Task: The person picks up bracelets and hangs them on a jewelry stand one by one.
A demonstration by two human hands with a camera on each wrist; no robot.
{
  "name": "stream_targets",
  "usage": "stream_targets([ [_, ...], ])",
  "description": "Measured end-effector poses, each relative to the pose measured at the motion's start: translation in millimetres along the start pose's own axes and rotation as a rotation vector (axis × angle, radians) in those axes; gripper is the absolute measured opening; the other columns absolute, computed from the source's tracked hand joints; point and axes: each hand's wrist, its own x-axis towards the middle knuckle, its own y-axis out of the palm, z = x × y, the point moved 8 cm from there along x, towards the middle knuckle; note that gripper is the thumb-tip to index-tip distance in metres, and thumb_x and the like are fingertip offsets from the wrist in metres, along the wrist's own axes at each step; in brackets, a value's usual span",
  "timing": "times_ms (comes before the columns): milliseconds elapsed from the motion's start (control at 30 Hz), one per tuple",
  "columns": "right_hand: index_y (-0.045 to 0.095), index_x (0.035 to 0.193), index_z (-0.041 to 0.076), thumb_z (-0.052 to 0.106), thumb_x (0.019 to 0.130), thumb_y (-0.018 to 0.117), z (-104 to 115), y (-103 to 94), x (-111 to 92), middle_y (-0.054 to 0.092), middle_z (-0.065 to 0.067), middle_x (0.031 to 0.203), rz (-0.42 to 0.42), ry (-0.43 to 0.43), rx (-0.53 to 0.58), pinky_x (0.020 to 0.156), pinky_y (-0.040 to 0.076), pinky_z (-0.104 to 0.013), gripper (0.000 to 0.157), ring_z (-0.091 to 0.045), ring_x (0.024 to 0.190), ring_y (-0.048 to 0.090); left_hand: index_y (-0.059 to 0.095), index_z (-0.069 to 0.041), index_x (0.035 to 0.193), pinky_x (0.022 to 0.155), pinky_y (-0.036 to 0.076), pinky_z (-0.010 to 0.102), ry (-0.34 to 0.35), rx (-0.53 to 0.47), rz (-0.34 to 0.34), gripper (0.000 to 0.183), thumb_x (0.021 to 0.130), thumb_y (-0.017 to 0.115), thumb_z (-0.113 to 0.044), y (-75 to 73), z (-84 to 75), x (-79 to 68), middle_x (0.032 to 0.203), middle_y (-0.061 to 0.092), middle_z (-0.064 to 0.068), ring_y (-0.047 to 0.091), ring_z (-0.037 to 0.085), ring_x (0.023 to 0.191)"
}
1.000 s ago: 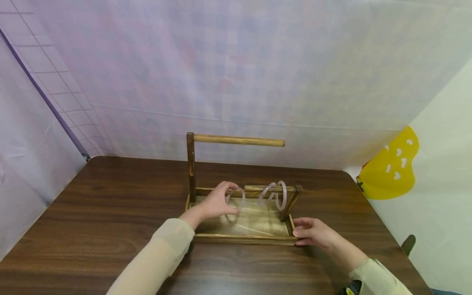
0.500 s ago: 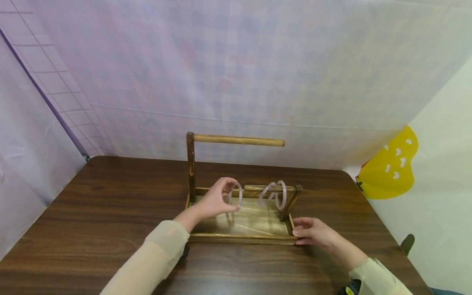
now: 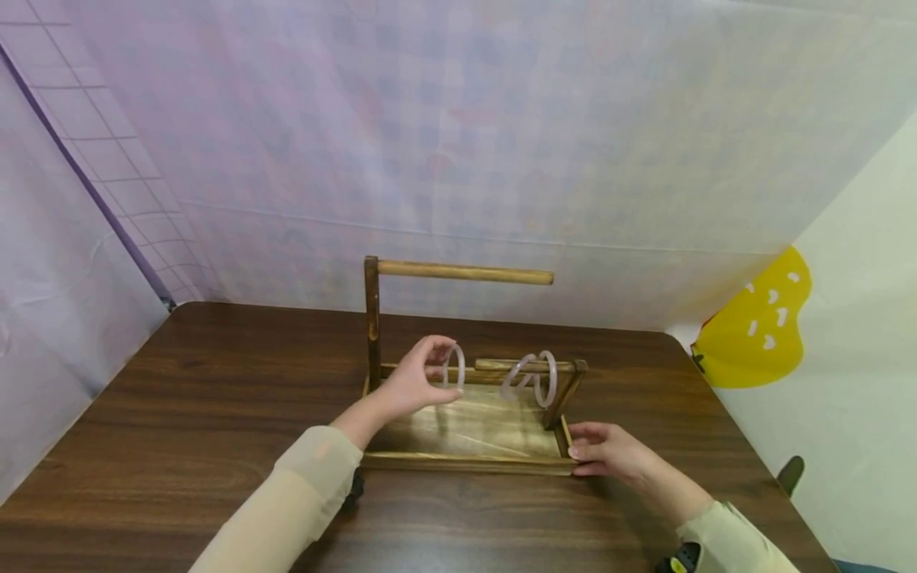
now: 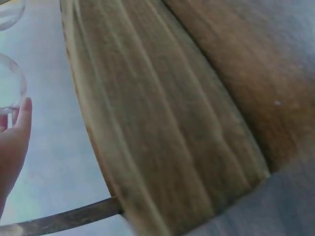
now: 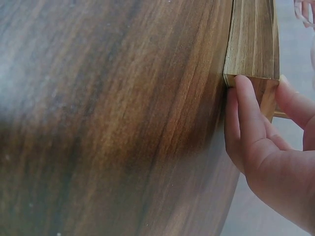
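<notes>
My left hand [image 3: 411, 387] pinches a clear, pale bangle [image 3: 461, 368] between thumb and fingers, above the floor of a wooden rack [image 3: 473, 461] with a tray base. The left wrist view catches this bangle [image 4: 23, 81] at its left edge. Two more pale bangles [image 3: 552, 383] hang on the short lower bar [image 3: 494, 364], to the right of the held one. At the tray's right front corner, my right hand [image 3: 616, 456] grips the end wall. In the right wrist view its thumb [image 5: 293, 101] lies at the wall's top, its fingers [image 5: 251, 115] against the outside.
A longer upper bar [image 3: 466, 272] juts right from the tall left post [image 3: 372, 318], above the tray. The short right post [image 3: 566, 394] carries the lower bar. Brown wooden tabletop [image 3: 179, 414] surrounds the rack; a patterned curtain [image 3: 458, 159] hangs behind.
My left hand has moved left and slightly up with the bangle, away from the lower bar. My right hand and the rack have stayed in place.
</notes>
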Motion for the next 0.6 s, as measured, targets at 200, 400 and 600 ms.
stream_targets([
  [200, 0.019, 0.134, -0.024, 0.003, 0.09, 0.058, -0.4, 0.9, -0.5, 0.061, -0.01, 0.104, 0.004, -0.004, 0.0, 0.078, 0.056, -0.031, 0.065, -0.013, 0.089, 0.063, 0.039, -0.003, 0.135, 0.101, 0.044, 0.042, 0.024, 0.012, 0.012, 0.069, 0.076, 0.075, -0.007, 2.2, -4.4, 4.0, 0.132, 0.044, 0.013, 0.045, 0.028, 0.122],
  [400, 0.02, 0.135, -0.024, 0.004, 0.089, 0.059, -0.2, 0.4, -1.5, 0.06, -0.013, 0.107, -0.005, 0.002, -0.006, 0.079, 0.056, -0.032, 0.066, -0.014, 0.09, 0.063, 0.039, -0.003, 0.136, 0.102, 0.043, 0.043, 0.046, 0.009, 0.021, 0.07, 0.076, 0.076, -0.008, 5.6, -9.5, 7.9, 0.132, 0.044, 0.013, 0.044, 0.029, 0.122],
  [600, 0.021, 0.135, -0.023, 0.006, 0.089, 0.061, -0.4, -0.5, -0.5, 0.06, -0.012, 0.107, -0.013, 0.007, -0.005, 0.08, 0.056, -0.032, 0.068, -0.014, 0.091, 0.063, 0.041, -0.006, 0.136, 0.104, 0.041, 0.044, 0.056, 0.009, 0.013, 0.069, 0.076, 0.076, -0.008, 7.4, -12.0, 11.1, 0.132, 0.045, 0.013, 0.045, 0.029, 0.123],
])
